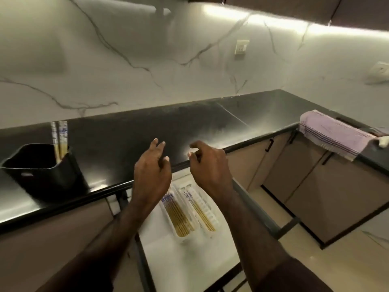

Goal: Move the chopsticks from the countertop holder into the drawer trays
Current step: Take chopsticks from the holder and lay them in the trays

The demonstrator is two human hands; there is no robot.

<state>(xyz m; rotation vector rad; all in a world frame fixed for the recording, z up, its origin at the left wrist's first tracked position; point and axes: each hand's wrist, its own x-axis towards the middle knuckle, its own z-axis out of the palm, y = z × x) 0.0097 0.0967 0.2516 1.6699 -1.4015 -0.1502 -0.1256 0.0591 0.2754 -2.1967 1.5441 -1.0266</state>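
A black holder stands on the dark countertop at the left, with a few wooden chopsticks sticking up out of it. Below the counter edge a drawer is pulled out. Two white trays lie in it side by side: the left tray holds several chopsticks, the right tray holds a few. My left hand and my right hand hover above the trays at the counter edge. Both are empty, with fingers loosely spread.
A pink striped towel hangs over the counter's edge at the right. Closed cabinet doors with black handles sit below it. The drawer's dark metal rail runs under my right forearm. The marble wall carries a socket.
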